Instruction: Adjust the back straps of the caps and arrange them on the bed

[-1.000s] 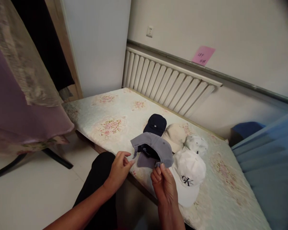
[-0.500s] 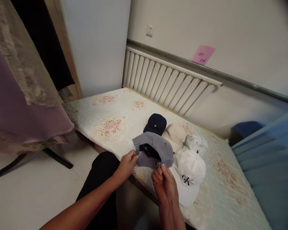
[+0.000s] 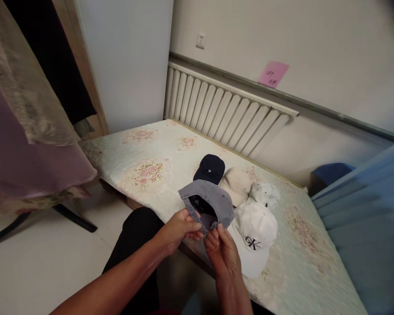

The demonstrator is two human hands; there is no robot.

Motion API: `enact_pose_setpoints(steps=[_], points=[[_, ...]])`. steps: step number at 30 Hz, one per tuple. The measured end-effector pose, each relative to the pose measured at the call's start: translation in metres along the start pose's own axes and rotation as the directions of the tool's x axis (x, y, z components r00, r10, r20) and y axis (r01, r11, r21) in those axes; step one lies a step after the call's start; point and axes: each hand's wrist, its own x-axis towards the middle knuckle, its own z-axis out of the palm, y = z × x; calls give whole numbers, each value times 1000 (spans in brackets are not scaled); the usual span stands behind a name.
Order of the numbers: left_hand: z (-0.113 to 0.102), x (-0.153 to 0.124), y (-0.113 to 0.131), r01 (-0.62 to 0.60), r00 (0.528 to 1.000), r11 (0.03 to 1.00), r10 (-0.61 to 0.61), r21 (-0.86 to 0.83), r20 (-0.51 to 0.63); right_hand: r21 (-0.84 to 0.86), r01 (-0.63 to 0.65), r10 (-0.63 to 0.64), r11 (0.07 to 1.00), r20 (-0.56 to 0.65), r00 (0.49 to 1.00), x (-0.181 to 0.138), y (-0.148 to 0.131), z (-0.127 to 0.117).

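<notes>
A grey baseball cap [image 3: 213, 194] is held up over the front edge of the bed, its back opening and strap facing me. My left hand [image 3: 180, 227] pinches the strap near its end, thumb on top. The fingers of my right hand [image 3: 222, 249] are closed on the other side, by the buckle. Just beyond lie a navy cap [image 3: 212, 168] and a beige cap [image 3: 238, 181]. To the right are a pale cap with a small dark emblem [image 3: 265, 193] and a white cap with black letters [image 3: 256, 227].
The caps lie on a bed with a floral cover [image 3: 144, 153]. A white radiator [image 3: 216, 105] runs along the wall behind it. At right hangs a blue curtain [image 3: 357, 218]; at left, clothes [image 3: 29, 131] hang over a dark-legged stand.
My left hand has moved right and closer to my right hand, bringing the loose strap across the cap's opening toward the buckle. The view has shifted slightly.
</notes>
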Motion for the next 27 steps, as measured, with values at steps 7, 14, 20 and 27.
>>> enact_pose_setpoints(steps=[7,14,20,27], points=[[3,6,-6,-6,1000,995,6,-97,-4,36,-46,44,998,63,997,-4,-2,7],[17,9,-6,-62,998,991,59,-116,-28,49,-59,54,997,89,995,-5,-1,6],[22,8,-3,-56,998,997,58,-55,20,41,-71,66,997,109,992,-4,0,3],[20,8,-3,-58,998,998,58,-19,36,71,-83,75,994,106,991,-1,1,-1]])
